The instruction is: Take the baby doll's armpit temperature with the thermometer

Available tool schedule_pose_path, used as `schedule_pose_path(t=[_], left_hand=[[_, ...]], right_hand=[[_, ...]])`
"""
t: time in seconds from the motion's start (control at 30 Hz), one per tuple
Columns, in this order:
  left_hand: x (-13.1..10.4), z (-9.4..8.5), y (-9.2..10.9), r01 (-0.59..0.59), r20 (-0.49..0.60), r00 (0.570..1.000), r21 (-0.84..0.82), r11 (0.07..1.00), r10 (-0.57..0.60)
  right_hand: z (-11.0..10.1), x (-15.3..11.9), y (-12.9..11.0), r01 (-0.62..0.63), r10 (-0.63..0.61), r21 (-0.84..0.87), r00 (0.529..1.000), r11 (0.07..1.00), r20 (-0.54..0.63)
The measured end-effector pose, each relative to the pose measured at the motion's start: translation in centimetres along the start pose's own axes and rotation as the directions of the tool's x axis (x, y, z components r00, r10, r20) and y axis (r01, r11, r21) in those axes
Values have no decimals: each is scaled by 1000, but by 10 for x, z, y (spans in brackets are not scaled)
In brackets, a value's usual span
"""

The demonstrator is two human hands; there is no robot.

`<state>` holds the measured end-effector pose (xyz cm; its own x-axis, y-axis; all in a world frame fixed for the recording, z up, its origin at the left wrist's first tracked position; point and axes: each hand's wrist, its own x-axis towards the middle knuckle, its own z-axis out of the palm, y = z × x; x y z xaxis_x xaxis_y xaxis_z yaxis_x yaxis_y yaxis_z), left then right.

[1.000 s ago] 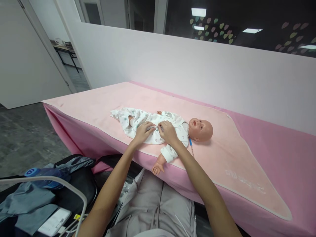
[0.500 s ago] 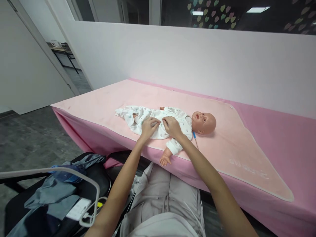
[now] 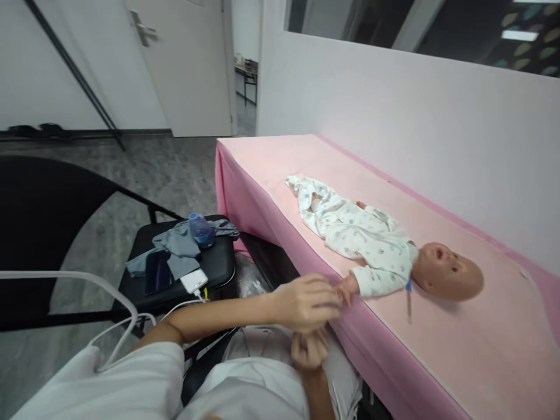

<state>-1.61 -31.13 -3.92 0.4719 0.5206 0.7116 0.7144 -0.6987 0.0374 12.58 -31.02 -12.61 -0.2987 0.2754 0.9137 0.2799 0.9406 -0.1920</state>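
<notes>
A baby doll (image 3: 446, 271) lies on its back on the pink-covered table, dressed in a white printed romper (image 3: 363, 233). My left hand (image 3: 306, 300) is in front of the table edge, close to the doll's hand (image 3: 347, 287); whether they touch is unclear. Its fingers are loosely bent and somewhat apart, blurred, with nothing visible in them. Just below, over my lap, my right hand (image 3: 310, 349) has curled fingers, partly covered by my left hand. Anything inside them is hidden. A thin stick with a blue end (image 3: 409, 297) lies beside the doll's neck.
To the left stands a black chair (image 3: 225, 262) holding grey cloth (image 3: 177, 242), a blue-tinted bottle (image 3: 201, 230), a dark phone-like object (image 3: 158, 272) and a white device (image 3: 193, 281) with a cable. A white wall (image 3: 394, 128) borders the table (image 3: 494, 350).
Both hands have left the front of the doll's romper and come back over my lap, close together. The view has turned left. The doll still lies on the table.
</notes>
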Motion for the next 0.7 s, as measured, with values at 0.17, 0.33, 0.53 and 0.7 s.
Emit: schedule_pose_path(t=[0.17,0.33,0.53,0.7], left_hand=[[-58,14,8,-13,323,945,-114,993,49],[-126,23,-2,226,436,882,-63,972,-177],[-136,58,42,126,484,875,-261,957,17],[-73,87,79,-16,396,904,-342,939,159]], right_hand=[[21,-74,31,-257,237,39,932,966,276],[18,-114,75,-679,640,-139,575,720,510],[25,-126,97,-842,776,-205,328,499,538],[32,-129,96,-930,811,-91,258,355,525]])
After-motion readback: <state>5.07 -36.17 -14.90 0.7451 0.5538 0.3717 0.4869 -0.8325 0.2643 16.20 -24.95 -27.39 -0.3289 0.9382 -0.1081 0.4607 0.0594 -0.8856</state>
